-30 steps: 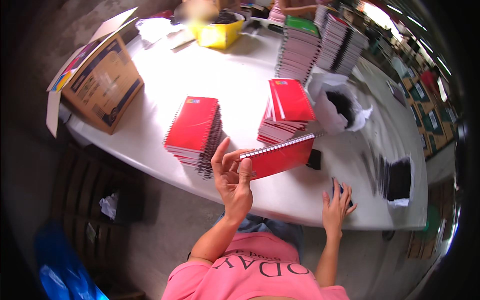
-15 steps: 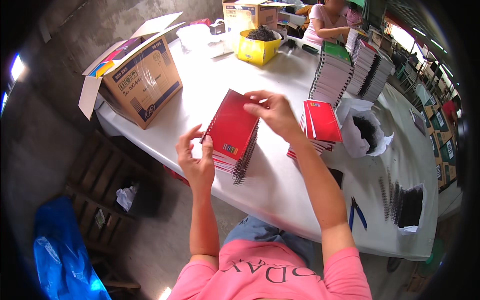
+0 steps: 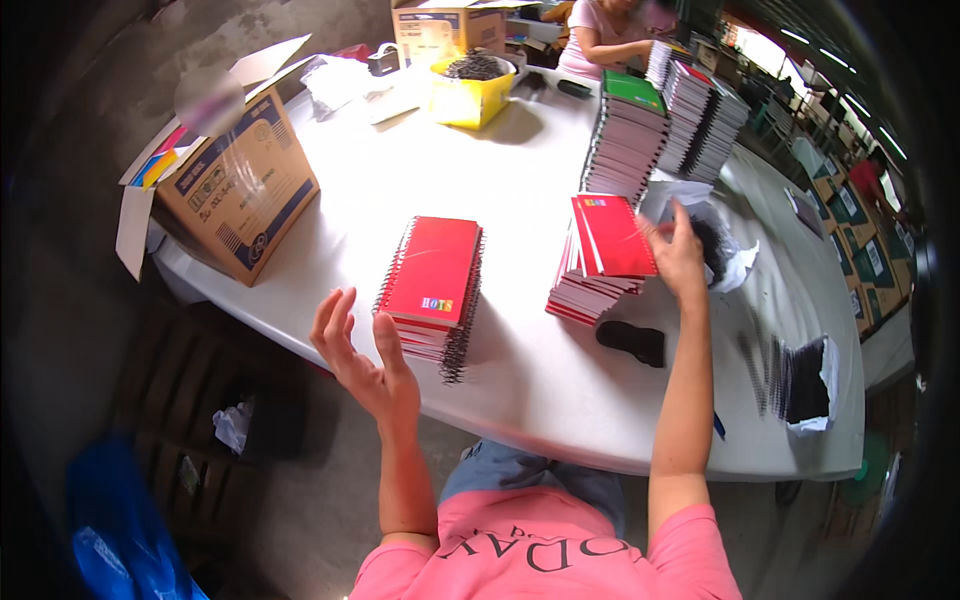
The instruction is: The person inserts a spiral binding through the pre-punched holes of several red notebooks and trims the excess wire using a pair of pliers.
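A stack of red spiral-bound notebooks (image 3: 432, 265) stands in front of me on the table, black coils showing along its sides. My left hand (image 3: 360, 350) is beside its near left corner, empty, with fingers and thumb apart. Over to the right, a fanned pile of red-covered booklets (image 3: 615, 235) lies at uneven angles. My right hand (image 3: 678, 250) is at the right edge of that pile's top cover, thumb and fingers apart; whether the thumb touches the cover is hard to tell. Behind this hand sits a white bag (image 3: 742, 262) of black coils.
Tall spiral-bound stacks, one with a green cover (image 3: 632, 92), rise at the back right. An open carton (image 3: 240, 190) stands at the left edge, a yellow tub (image 3: 470, 100) of coils farther back. A black object (image 3: 632, 342) and loose coils (image 3: 800, 380) lie nearer right. Another person (image 3: 600, 40) works across the table.
Both hands have left the top notebook, which now lies squared on its stack. My right hand has moved right to the booklet pile. The left has drawn back slightly, and the view has shifted.
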Demonstrator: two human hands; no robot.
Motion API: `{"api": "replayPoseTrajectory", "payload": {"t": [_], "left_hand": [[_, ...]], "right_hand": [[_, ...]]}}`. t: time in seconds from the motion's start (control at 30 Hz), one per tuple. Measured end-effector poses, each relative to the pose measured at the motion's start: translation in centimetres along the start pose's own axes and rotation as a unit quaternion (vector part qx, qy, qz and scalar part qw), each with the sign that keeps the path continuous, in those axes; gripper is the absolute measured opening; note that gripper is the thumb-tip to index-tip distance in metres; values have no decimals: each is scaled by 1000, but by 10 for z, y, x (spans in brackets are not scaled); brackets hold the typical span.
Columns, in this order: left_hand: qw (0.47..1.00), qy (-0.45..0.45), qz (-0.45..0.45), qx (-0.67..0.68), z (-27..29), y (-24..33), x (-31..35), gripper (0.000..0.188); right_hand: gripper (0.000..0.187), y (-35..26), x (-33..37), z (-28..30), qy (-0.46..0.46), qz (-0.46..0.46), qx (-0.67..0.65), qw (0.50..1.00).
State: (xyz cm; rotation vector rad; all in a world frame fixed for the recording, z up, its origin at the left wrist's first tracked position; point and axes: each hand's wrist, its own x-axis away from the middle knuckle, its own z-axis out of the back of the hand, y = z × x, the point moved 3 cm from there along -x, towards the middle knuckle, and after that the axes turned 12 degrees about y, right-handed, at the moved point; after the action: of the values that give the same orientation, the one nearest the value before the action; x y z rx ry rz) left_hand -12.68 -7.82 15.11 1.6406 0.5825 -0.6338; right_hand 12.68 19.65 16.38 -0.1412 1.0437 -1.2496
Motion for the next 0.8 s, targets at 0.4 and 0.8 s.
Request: {"api": "replayPoseTrajectory", "payload": {"t": [0.4,0.8], "left_hand": [[937,-220,-228,149,-54,97,78,43],[869,-448,-207,-36,-90,41,193,50]], "right_hand": [[22,-44,46,76,-95,85,-217,968],[49,119,98,130,-86,-66,-3,994]]}}
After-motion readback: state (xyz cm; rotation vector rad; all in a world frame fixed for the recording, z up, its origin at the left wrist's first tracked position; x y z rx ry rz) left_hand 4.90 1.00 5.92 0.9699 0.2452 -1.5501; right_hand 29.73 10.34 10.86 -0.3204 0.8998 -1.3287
